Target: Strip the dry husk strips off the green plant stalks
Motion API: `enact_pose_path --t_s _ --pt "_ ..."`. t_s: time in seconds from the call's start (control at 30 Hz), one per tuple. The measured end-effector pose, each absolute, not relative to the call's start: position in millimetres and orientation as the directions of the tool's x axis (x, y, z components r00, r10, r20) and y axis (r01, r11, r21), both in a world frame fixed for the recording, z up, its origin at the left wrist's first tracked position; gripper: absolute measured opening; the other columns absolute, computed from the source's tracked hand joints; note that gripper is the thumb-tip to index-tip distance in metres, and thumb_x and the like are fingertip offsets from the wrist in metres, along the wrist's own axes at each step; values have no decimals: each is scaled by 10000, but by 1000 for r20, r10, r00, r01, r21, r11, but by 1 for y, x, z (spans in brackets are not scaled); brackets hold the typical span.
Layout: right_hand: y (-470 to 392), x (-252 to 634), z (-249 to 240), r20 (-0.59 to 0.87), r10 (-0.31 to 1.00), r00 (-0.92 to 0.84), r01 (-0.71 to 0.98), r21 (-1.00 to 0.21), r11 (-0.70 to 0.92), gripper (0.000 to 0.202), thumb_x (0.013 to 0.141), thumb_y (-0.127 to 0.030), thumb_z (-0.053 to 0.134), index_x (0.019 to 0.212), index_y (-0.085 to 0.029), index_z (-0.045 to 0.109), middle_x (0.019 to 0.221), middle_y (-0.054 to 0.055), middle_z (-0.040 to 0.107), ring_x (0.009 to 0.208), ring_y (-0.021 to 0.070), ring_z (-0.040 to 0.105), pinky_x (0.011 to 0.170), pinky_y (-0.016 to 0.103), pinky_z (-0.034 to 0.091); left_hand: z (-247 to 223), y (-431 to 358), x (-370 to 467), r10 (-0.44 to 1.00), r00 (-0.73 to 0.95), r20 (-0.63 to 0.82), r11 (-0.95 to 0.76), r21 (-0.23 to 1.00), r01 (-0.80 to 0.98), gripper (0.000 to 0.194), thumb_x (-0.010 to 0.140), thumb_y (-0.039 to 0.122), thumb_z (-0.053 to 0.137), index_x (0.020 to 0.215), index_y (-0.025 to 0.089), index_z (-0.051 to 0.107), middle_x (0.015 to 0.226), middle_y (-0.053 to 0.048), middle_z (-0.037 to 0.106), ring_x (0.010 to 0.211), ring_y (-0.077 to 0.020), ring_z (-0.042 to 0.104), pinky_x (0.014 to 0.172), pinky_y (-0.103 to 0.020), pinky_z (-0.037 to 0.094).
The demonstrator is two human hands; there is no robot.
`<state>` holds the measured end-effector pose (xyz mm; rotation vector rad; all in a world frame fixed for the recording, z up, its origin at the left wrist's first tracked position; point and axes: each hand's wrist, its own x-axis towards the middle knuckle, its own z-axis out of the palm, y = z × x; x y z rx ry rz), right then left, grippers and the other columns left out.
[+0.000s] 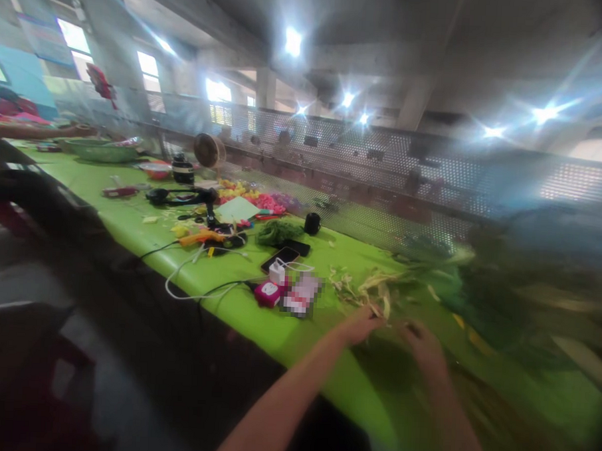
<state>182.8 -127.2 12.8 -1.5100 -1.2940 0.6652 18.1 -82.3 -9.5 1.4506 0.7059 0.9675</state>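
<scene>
My left hand [362, 325] is closed in a pinch on a pale yellow-green strip [386, 304] at the edge of a loose heap. That heap of pale strips [361, 284] lies just beyond the hand on the green table [316, 342]. A short gap to the right, my right hand [424, 347] hovers low over the table with its fingers curled together. It is blurred, and whatever it may hold cannot be made out. Dark green, leafy-looking material [498, 280] is smeared by motion at the right.
Left of my hands are a pink power socket [269, 293] with a white charger [277, 271], a pixelated flat item [302, 295] and a phone [279, 259]. Cables hang over the front edge. Farther off are a glue gun [201, 238], coloured petals [262, 200] and a person's arm [36, 131].
</scene>
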Motion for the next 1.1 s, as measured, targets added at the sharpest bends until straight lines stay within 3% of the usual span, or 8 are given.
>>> enact_pose_path --t_s 0.13,0.33,0.7,0.9,1.1 --pt "-128 183 13 147 965 217 342 -937 66 426 629 -540 664 817 -163 729 833 81 741 794 252 649 707 340 483 -15 -83 16 812 549 197 -188 979 -74 140 765 277 621 821 173 696 771 -13 632 836 -179 541 842 -281 421" --pt "-130 178 3 101 975 199 322 -946 32 392 649 -512 691 782 -145 725 696 66 713 659 217 628 623 323 479 -22 -90 23 789 590 172 -184 982 -40 238 799 338 582 902 175 720 861 -34 666 833 -186 558 853 -304 438" --pt "-129 177 5 169 931 324 389 -921 32 360 652 -511 664 688 -154 685 566 25 629 585 184 546 578 303 414 -18 -95 24 777 622 95 -72 996 -61 155 726 295 660 780 165 724 790 -34 688 798 -182 590 831 -312 465" --pt "-128 185 10 180 959 217 407 -910 79 411 714 -557 568 759 -176 716 739 59 706 689 212 604 641 318 444 -23 -85 23 876 472 99 -62 994 -94 228 799 340 585 809 137 689 676 -3 596 661 -132 507 735 -275 428" --pt "-129 184 7 148 981 124 459 -885 75 338 703 -515 628 628 -189 673 607 29 663 609 192 577 606 301 424 -22 -84 22 920 384 78 -34 992 -121 296 812 405 575 702 141 649 612 10 540 653 -138 470 700 -275 392"
